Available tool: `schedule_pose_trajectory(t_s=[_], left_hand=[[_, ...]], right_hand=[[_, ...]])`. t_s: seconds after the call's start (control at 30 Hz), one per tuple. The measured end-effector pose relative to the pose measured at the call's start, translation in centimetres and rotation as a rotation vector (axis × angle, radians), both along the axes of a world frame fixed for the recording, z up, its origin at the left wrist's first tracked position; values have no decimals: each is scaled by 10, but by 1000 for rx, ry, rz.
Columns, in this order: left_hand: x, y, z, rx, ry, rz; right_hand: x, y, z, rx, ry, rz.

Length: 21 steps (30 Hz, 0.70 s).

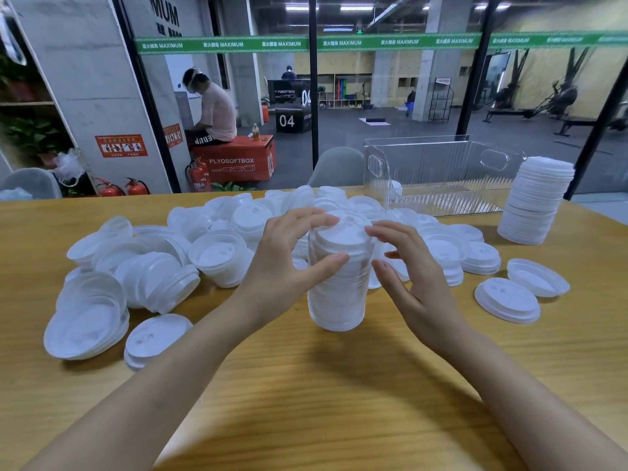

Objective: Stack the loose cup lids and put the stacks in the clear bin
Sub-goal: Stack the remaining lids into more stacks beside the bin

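A tall stack of white cup lids (339, 287) stands upright on the wooden table (323, 385) in front of me. My left hand (289, 260) touches its left side near the top with thumb and fingers spread. On the stack's right side is my right hand (411, 270), its fingers straight and just at the top lid's edge. Behind and to both sides, loose white lids (217, 253) lie in a heap. The clear bin (438, 175) sits at the back right, with one lid visible inside it. A second tall lid stack (537, 202) stands right of the bin.
Two single lids (506, 300) lie on the table at the right. Short nested lid piles (88, 321) lie at the left. A grey chair back (336, 164) rises behind the table. Beyond a glass wall a person sits on a red box.
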State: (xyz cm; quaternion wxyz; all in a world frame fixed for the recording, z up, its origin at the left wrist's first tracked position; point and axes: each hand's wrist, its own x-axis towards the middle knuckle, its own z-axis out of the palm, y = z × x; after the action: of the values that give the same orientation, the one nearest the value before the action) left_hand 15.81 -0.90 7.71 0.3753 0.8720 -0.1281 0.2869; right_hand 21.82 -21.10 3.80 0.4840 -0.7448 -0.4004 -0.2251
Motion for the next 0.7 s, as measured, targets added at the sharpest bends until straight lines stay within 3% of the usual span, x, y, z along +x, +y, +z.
schedule_pose_trajectory(t_s=[0.17,0.27,0.4,0.53,0.7], left_hand=[[-4,28,4,27,-70,90],[-4,64,-8,260,-89,301],[2,103,-32,594,49,551],[6,114,-43,712,94,606],[13,119,-49,850,6,613]], right_hand=[[-1,1,0,7,-1,3],[-1,1,1,5,1,6],[-2,2,1,5,6,16],[-3,3,1,3,-6,18],[-2,3,1,13,-2,24]])
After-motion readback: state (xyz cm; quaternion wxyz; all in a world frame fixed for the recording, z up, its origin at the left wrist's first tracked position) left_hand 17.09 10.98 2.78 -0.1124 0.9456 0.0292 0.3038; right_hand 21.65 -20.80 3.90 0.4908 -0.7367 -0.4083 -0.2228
